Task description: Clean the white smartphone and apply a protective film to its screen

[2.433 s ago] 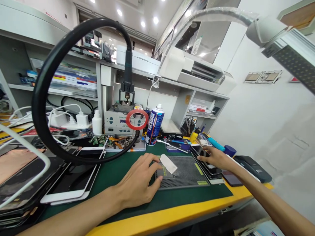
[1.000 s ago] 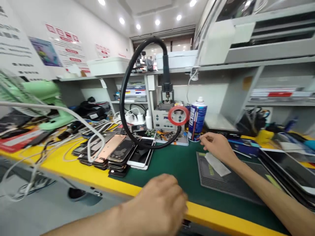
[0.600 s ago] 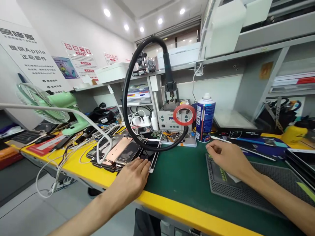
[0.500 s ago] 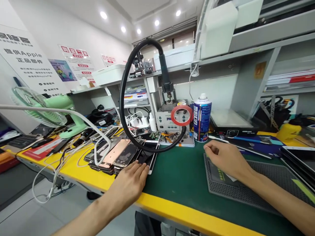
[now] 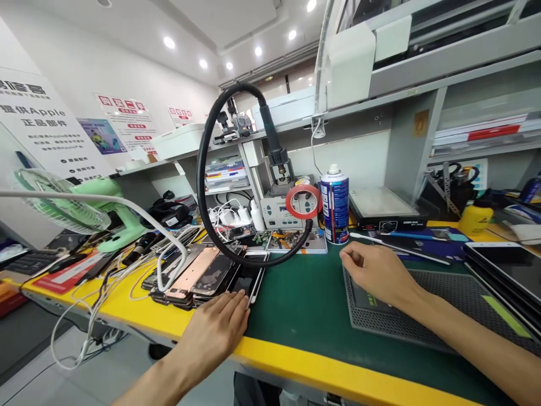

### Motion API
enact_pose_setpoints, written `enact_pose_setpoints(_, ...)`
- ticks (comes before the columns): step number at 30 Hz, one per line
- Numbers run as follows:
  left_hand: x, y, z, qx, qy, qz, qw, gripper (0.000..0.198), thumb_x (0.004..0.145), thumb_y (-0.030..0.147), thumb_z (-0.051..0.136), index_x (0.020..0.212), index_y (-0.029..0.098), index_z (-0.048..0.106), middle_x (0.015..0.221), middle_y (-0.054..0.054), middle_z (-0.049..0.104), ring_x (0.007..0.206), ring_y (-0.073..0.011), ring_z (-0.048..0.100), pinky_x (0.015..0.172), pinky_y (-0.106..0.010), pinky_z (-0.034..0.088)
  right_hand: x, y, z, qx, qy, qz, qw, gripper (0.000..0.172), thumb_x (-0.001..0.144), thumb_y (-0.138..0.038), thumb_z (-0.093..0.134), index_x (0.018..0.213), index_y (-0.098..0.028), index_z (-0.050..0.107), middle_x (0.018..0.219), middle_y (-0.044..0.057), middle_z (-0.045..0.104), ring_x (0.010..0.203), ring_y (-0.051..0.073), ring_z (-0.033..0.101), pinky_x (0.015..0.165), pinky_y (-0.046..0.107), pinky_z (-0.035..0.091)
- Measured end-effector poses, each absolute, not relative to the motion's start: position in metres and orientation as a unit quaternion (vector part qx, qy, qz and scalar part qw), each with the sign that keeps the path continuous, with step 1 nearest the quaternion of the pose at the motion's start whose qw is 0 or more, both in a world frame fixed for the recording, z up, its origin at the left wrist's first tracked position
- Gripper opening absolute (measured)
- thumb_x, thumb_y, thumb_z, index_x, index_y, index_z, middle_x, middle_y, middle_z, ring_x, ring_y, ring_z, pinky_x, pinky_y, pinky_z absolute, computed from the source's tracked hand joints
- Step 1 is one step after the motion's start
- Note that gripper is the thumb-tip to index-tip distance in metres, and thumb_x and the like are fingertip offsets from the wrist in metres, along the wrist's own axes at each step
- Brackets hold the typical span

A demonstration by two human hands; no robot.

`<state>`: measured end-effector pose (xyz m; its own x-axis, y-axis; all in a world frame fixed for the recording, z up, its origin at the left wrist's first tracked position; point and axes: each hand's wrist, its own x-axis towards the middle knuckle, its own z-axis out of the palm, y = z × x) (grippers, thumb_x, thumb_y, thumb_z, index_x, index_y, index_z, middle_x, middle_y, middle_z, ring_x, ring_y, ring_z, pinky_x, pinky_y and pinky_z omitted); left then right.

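Left hand [image 5: 220, 320] pointing toward 1 o'clock, palm down, fingers extending nearly together, resting on phone [image 5: 245, 281] near 6 o'clock. Right hand [image 5: 377, 273] pointing toward 10 over mat [image 5: 450, 288], fingers curling; can't tell if gripping.

Phone [image 5: 245, 281] black-and-white; pad [image 5: 459, 290] grey, perforated; mat [image 5: 291, 307] green; can [image 5: 336, 211] blue.

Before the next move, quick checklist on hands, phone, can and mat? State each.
1. Left hand at the white-framed phone: ok, fingers over its near end.
2. Grip on that phone: cannot tell, thumb hidden.
3. Phone fully visible: not ok, hand covers part.
4. Right hand free of objects: cannot tell, fingers curled.
5. Spray can upright: ok.
6. Perforated mat fully visible: not ok, right hand and forearm block part.
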<state>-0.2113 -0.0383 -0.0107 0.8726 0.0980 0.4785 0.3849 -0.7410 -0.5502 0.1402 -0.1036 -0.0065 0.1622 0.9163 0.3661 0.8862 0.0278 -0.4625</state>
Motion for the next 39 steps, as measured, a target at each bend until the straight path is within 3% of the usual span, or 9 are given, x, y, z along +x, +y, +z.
enact_pose_setpoints(6, -0.230, -0.052, -0.009, -0.908, -0.088, -0.277, 0.304, 0.013, 0.092, 0.010, 0.059, 0.102, 0.008, 0.068, 0.104, -0.008, 0.075, 0.094, -0.0231, 0.072, 0.084, -0.035, 0.057, 0.138, -0.106, -0.005, -0.689, -0.652, 0.019, 0.315, 0.028, 0.094, -0.035, 0.041, 0.083, -0.021, 0.062, 0.062, 0.001, 0.062, 0.053, 0.017, 0.054, 0.053, 0.028, 0.032)
enact_pose_setpoints(14, -0.255, -0.052, -0.008, -0.912, -0.046, -0.314, 0.260, 0.028, 0.082, 0.000, 0.063, 0.110, 0.002, 0.063, 0.104, -0.020, 0.072, 0.112, -0.0291, 0.066, 0.088, -0.037, 0.057, 0.134, -0.107, -0.005, -0.684, -0.655, 0.017, 0.320, 0.027, 0.094, -0.034, 0.041, 0.082, -0.022, 0.062, 0.063, 0.001, 0.063, 0.054, 0.017, 0.054, 0.055, 0.029, 0.032)
enact_pose_setpoints(18, -0.244, -0.049, 0.008, -0.891, -0.068, -0.361, 0.266, 0.023, 0.085, 0.001, 0.059, 0.107, 0.007, 0.058, 0.094, -0.016, 0.072, 0.097, -0.0223, 0.069, 0.081, -0.030, 0.056, 0.130, -0.109, -0.004, -0.674, -0.657, 0.034, 0.337, 0.028, 0.094, -0.036, 0.042, 0.080, -0.022, 0.062, 0.064, 0.001, 0.063, 0.053, 0.017, 0.053, 0.055, 0.030, 0.033)
enact_pose_setpoints(21, -0.216, -0.052, 0.028, -0.857, -0.174, -0.408, 0.263, 0.013, 0.089, 0.006, 0.056, 0.101, 0.013, 0.057, 0.087, -0.008, 0.069, 0.079, -0.0153, 0.067, 0.066, -0.023, 0.050, 0.126, -0.110, 0.001, -0.667, -0.638, 0.102, 0.371, 0.032, 0.095, -0.042, 0.044, 0.080, -0.021, 0.064, 0.064, 0.003, 0.064, 0.055, 0.017, 0.055, 0.055, 0.030, 0.037)
enact_pose_setpoints(25, -0.165, -0.054, 0.049, -0.807, -0.318, -0.491, 0.085, 0.005, 0.096, 0.020, 0.051, 0.095, 0.019, 0.056, 0.078, 0.000, 0.061, 0.066, -0.0113, 0.056, 0.061, -0.021, 0.041, 0.123, -0.111, 0.012, -0.608, -0.565, 0.328, 0.452, 0.042, 0.091, -0.057, 0.052, 0.092, -0.018, 0.068, 0.089, 0.010, 0.071, 0.076, 0.022, 0.067, 0.063, 0.031, 0.051)
enact_pose_setpoints(28, -0.127, -0.044, 0.045, -0.761, -0.371, -0.510, -0.152, 0.019, 0.100, 0.035, 0.047, 0.092, 0.020, 0.056, 0.076, 0.002, 0.056, 0.068, -0.0114, 0.051, 0.061, -0.021, 0.038, 0.125, -0.116, 0.022, -0.500, -0.500, 0.525, 0.473, 0.060, 0.090, -0.067, 0.048, 0.110, -0.013, 0.066, 0.111, 0.017, 0.069, 0.093, 0.026, 0.070, 0.075, 0.036, 0.058)
enact_pose_setpoints(30, -0.103, -0.032, 0.033, -0.687, -0.378, -0.536, -0.313, 0.026, 0.097, 0.043, 0.053, 0.085, 0.019, 0.056, 0.074, 0.003, 0.052, 0.070, -0.0111, 0.046, 0.063, -0.020, 0.036, 0.131, -0.120, 0.028, -0.450, -0.485, 0.592, 0.459, 0.062, 0.091, -0.064, 0.049, 0.122, -0.012, 0.061, 0.116, 0.018, 0.068, 0.096, 0.028, 0.070, 0.078, 0.038, 0.060)
enact_pose_setpoints(35, -0.057, -0.009, 0.007, -0.624, -0.367, -0.497, -0.478, 0.032, 0.095, 0.050, 0.051, 0.085, 0.019, 0.049, 0.074, 0.004, 0.048, 0.066, -0.0099, 0.044, 0.058, -0.019, 0.036, 0.160, -0.122, 0.034, -0.514, -0.451, 0.561, 0.466, 0.055, 0.088, -0.041, 0.068, 0.131, -0.009, 0.053, 0.112, 0.019, 0.071, 0.087, 0.025, 0.073, 0.071, 0.033, 0.063)
enact_pose_setpoints(39, -0.037, -0.004, 0.015, -0.615, -0.319, -0.359, -0.625, 0.036, 0.080, 0.044, 0.073, 0.097, 0.017, 0.055, 0.088, -0.002, 0.062, 0.073, -0.0119, 0.058, 0.064, -0.021, 0.045, 0.189, -0.121, 0.034, -0.537, -0.452, 0.535, 0.471, 0.055, 0.089, -0.042, 0.067, 0.131, -0.009, 0.054, 0.103, 0.018, 0.073, 0.080, 0.023, 0.074, 0.063, 0.028, 0.063)
